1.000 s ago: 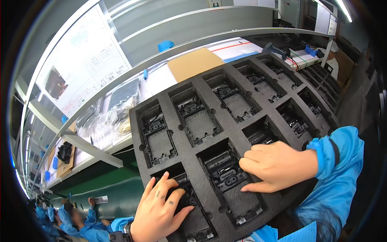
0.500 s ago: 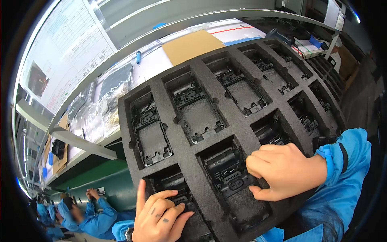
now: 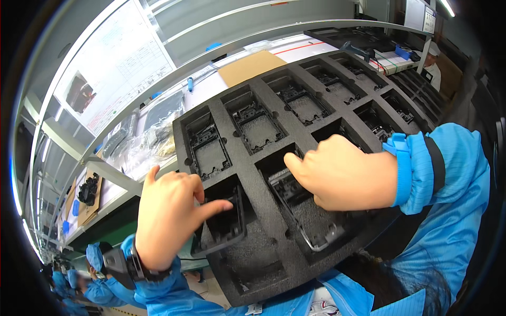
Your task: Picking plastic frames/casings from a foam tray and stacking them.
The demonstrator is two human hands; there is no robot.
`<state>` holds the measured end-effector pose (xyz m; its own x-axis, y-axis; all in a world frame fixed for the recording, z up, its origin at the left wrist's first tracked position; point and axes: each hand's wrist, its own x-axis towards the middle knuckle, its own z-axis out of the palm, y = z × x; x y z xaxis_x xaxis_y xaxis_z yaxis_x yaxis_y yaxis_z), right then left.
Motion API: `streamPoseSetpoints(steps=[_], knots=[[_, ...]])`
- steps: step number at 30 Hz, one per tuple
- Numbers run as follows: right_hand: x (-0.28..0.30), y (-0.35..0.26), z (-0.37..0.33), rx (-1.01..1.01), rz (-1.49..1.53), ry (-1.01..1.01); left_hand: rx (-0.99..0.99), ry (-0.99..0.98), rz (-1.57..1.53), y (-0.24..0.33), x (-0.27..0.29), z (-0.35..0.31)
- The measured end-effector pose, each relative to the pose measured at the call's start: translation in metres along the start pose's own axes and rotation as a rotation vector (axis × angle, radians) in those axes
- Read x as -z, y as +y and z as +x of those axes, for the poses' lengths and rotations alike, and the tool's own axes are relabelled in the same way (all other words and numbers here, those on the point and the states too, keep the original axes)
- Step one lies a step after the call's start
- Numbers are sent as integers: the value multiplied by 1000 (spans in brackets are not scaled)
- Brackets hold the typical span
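Compared with half a second ago, we are now raising the first black frame with our left hand; in the earlier view it was lying in its pocket, our fingers reaching down onto it. It is now tilting above the near-left pocket of the foam tray, and the pocket's rough floor is showing beside and below it. In the next pocket to the right, the second black frame is showing its pale lower edge more plainly than before, though we are not managing to tell whether it is coming clear of the foam. The frames in the far row are staying in their pockets.

Our left hand is coming in from the lower left, the back of the hand facing us. Its fingers are gripping the first frame: the thumb is stretching rightward across it, the index finger is pointing up and away, and the others are curling out of sight at its left side. A dark wrist device is sitting on that wrist.

Our right hand is reaching in from the right, its blue sleeve bending at the elbow. Its fingers are curling down over the second frame; their tips are hiding, so we cannot tell whether they are gripping it.
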<state>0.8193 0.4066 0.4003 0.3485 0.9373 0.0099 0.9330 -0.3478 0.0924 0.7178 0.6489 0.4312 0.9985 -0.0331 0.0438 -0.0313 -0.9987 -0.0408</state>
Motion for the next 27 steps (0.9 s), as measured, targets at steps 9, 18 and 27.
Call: streamPoseSetpoints(steps=[9,18,27], knots=[[24,8,10,-85,-51,-170,-236,-198,321,4,5,16],[58,25,23,-602,643,-567,-32,-676,251,2,51,40],[43,8,-5,-604,690,-315,-144,-446,327,-13,46,37]])
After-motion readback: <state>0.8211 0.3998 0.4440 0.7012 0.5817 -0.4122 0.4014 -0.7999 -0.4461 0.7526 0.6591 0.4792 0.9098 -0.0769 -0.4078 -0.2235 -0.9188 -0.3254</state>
